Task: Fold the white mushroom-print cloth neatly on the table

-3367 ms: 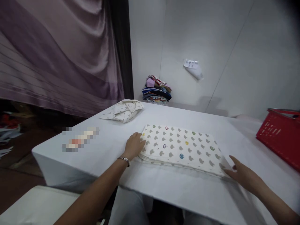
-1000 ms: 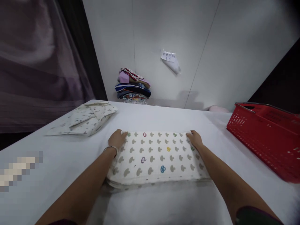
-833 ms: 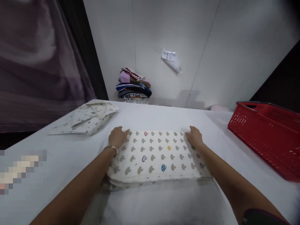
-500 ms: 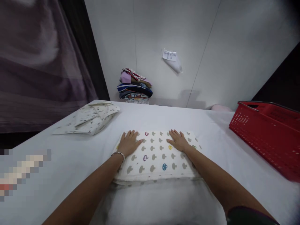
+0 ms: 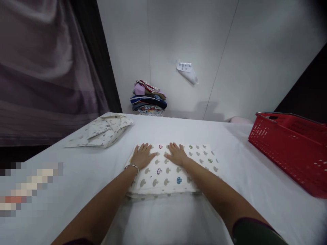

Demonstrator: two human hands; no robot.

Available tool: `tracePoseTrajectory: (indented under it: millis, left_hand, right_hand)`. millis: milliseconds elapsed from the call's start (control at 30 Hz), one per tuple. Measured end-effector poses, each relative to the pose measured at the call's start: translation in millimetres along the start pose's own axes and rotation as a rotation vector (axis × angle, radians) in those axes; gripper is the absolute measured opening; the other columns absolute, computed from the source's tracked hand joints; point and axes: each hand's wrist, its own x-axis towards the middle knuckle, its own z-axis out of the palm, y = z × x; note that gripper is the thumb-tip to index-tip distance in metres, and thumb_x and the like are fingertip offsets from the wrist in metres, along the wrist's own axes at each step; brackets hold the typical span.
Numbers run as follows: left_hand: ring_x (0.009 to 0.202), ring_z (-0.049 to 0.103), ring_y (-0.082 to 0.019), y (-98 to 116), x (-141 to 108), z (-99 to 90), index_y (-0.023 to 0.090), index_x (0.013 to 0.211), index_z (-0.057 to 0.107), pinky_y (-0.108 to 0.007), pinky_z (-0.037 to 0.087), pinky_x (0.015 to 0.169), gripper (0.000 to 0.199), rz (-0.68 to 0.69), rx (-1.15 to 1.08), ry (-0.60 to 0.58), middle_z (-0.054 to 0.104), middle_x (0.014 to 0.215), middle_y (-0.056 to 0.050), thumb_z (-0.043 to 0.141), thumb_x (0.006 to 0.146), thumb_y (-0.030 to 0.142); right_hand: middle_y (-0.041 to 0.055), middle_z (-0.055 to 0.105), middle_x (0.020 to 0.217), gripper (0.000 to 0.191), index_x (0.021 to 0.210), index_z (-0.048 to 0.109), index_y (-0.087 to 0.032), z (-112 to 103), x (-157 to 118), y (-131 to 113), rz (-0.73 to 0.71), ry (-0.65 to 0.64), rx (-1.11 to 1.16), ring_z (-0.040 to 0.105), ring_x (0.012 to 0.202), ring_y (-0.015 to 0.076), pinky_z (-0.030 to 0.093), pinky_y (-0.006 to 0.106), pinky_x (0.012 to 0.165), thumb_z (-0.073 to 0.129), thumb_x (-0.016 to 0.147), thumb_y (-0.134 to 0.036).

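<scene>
Dark handwritten characters run in two rows across a small white note (image 5: 184, 67) on the smooth pale grey wall (image 5: 189, 30); they are too blurred to read. The left hand (image 5: 143, 157), with a silvery bracelet (image 5: 133, 166) at its wrist, lies palm down with fingers spread, its grip released and touching the top of a folded white cloth printed with grey mushrooms (image 5: 166, 175). The right hand (image 5: 177, 154) rests flat on the same cloth near the left, its grip likewise released. The cloth is a layered rectangle lying at the near side of a white-covered bench (image 5: 184, 131), a few of its mushrooms red, purple, blue, yellow or green. A creased, white patterned cloth bundle (image 5: 104, 131) sits at the far left, a red perforated plastic basket (image 5: 288, 153) at the right, and a stack of folded multicoloured fabrics (image 5: 149, 98) beyond the far edge
</scene>
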Motion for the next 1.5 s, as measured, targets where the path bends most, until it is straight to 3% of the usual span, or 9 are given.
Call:
tracePoseTrajectory:
  millis: [200, 333, 400, 500, 667, 933, 1067, 1200, 1500]
  left_hand:
    - [0.137, 0.022, -0.028, -1, 1, 2.6, 0.022, 0.137, 0.038, -0.051, 0.007, 0.11, 0.069, -0.003, -0.025, -0.005, 0.033, 0.146, -0.011, 0.024, 0.084, 0.064]
    - [0.138, 0.02, -0.028, 5, 7, -14.3, 0.021, 0.138, 0.037, -0.05, 0.008, 0.11, 0.07, -0.052, -0.064, -0.104, 0.028, 0.148, -0.011, 0.025, 0.084, 0.063]
    - [0.138, 0.017, -0.028, 5, 2, -27.6, 0.02, 0.139, 0.035, -0.05, 0.012, 0.109, 0.071, -0.084, -0.105, -0.161, 0.023, 0.15, -0.011, 0.023, 0.084, 0.063]
    - [0.14, 0.012, -0.028, -1, -22, -38.3, 0.022, 0.139, 0.034, -0.05, 0.012, 0.109, 0.072, -0.036, -0.111, -0.121, 0.019, 0.151, -0.008, 0.023, 0.083, 0.065]
    - [0.139, 0.013, -0.027, -12, -65, -25.8, 0.026, 0.137, 0.039, -0.051, 0.006, 0.11, 0.063, 0.005, -0.042, -0.092, 0.025, 0.15, -0.005, 0.03, 0.084, 0.059]
    - [0.138, 0.017, -0.025, -8, -64, -32.8, 0.026, 0.134, 0.041, -0.05, 0.007, 0.11, 0.056, -0.032, -0.124, -0.076, 0.027, 0.149, -0.005, 0.033, 0.086, 0.054]
    - [0.131, 0.032, -0.023, 0, -91, -46.5, 0.024, 0.124, 0.053, -0.044, 0.015, 0.11, 0.047, 0.022, -0.222, 0.088, 0.045, 0.138, -0.006, 0.04, 0.086, 0.049]
    - [0.116, 0.046, -0.023, 17, -129, -48.8, 0.024, 0.108, 0.063, -0.04, 0.03, 0.102, 0.038, 0.235, -0.313, 0.042, 0.059, 0.119, -0.006, 0.049, 0.083, 0.048]
    - [0.107, 0.05, -0.021, 22, -158, -37.3, 0.025, 0.105, 0.063, -0.039, 0.037, 0.094, 0.032, 0.373, -0.289, 0.093, 0.059, 0.113, -0.005, 0.057, 0.08, 0.044]
  right_hand:
    - [0.0067, 0.004, 0.153, 0.079, 0.147, 0.013, -0.017, 9, 4, -2, 0.016, -0.04, 0.011, -0.002, 0.14, 0.0213, -0.006, 0.044, 0.109, 0.013, 0.086, -0.066]
    - [0.0068, 0.007, 0.153, 0.077, 0.146, 0.015, -0.017, 0, 1, -3, 0.02, -0.049, 0.038, 0.0, 0.14, 0.0207, -0.003, 0.044, 0.11, 0.015, 0.087, -0.065]
    - [0.0074, 0.008, 0.153, 0.076, 0.146, 0.017, -0.016, -6, -8, 1, 0.022, -0.029, 0.059, 0.001, 0.14, 0.0212, -0.001, 0.045, 0.11, 0.015, 0.087, -0.065]
    - [0.0075, 0.007, 0.153, 0.077, 0.146, 0.017, -0.015, -9, -34, 20, 0.039, 0.026, 0.033, 0.001, 0.14, 0.0213, -0.002, 0.044, 0.11, 0.017, 0.087, -0.064]
    - [0.0074, 0.01, 0.153, 0.073, 0.145, 0.021, -0.018, 4, -79, 61, 0.199, 0.023, -0.03, 0.004, 0.14, 0.0223, 0.001, 0.047, 0.11, 0.021, 0.088, -0.063]
    - [0.0083, 0.016, 0.152, 0.065, 0.142, 0.029, -0.019, -2, -92, 63, 0.205, 0.082, 0.146, 0.008, 0.14, 0.0232, 0.004, 0.047, 0.11, 0.028, 0.089, -0.057]
    - [0.005, 0.035, 0.145, 0.057, 0.135, 0.043, -0.023, -3, -128, 51, 0.097, 0.232, 0.331, 0.024, 0.136, 0.0224, 0.018, 0.04, 0.11, 0.036, 0.088, -0.055]
    - [0.0072, 0.059, 0.12, 0.042, 0.113, 0.064, -0.025, 1, -165, 33, -0.139, 0.259, 0.403, 0.047, 0.119, 0.0229, 0.034, 0.037, 0.102, 0.044, 0.087, -0.05]
    - [0.01, 0.06, 0.11, 0.031, 0.11, 0.064, -0.023, 16, -178, 23, -0.355, 0.292, 0.18, 0.053, 0.103, 0.0231, 0.043, 0.039, 0.089, 0.046, 0.089, -0.038]
